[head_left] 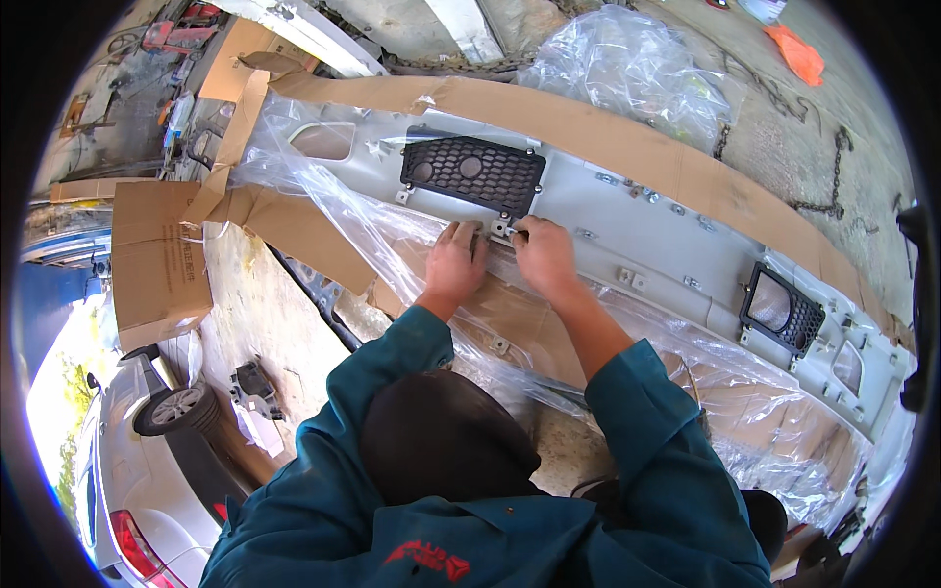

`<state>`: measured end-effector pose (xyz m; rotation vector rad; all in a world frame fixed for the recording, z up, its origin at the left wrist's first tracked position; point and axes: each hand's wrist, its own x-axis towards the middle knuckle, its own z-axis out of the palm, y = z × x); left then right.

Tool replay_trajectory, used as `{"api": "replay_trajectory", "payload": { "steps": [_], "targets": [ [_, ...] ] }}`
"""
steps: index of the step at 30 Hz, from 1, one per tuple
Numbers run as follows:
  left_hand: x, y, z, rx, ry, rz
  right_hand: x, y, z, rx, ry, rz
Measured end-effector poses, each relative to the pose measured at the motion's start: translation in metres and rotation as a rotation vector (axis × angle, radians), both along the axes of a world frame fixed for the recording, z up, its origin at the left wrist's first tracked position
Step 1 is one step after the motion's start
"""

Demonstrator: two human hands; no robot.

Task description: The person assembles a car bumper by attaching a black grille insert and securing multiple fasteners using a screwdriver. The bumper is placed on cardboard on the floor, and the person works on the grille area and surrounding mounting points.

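Observation:
A long pale grey vehicle panel (608,211) lies crosswise in front of me, its inner side up. A black honeycomb grille (475,169) sits in its left-middle opening. My left hand (457,263) is closed over the panel's near edge, just below the grille. Beside it, my right hand (545,255) pinches at a small pale mounting tab (500,227) by the grille's lower right corner. Whatever is between those right fingertips is too small to make out. Farther right, a second black grille (781,309) fills another opening.
Cardboard strips (627,132) and clear plastic film (392,230) lie around and under the panel. Crumpled plastic (627,69), a chain (835,181) and an orange cloth (795,54) are on the far floor. A cardboard box (157,260) and a white car (147,480) stand at left.

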<state>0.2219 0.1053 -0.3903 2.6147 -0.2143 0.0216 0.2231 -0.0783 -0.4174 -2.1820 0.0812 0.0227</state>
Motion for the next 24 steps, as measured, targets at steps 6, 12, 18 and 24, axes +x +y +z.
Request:
{"api": "replay_trajectory", "payload": {
  "steps": [6,12,18,24],
  "targets": [
    [-0.001,0.001,-0.004,-0.014,-0.023,-0.017,0.006,-0.002,0.004,0.106,0.160,0.010],
    [-0.005,-0.002,-0.010,-0.063,-0.012,-0.036,0.013,0.007,0.007,0.109,0.224,-0.035],
    [0.006,-0.015,0.005,0.124,0.092,-0.044,0.017,-0.001,-0.001,0.164,0.189,0.021],
    [0.031,-0.038,0.042,0.415,0.241,-0.062,0.002,-0.025,0.007,0.186,0.171,-0.096]
  ]
}}
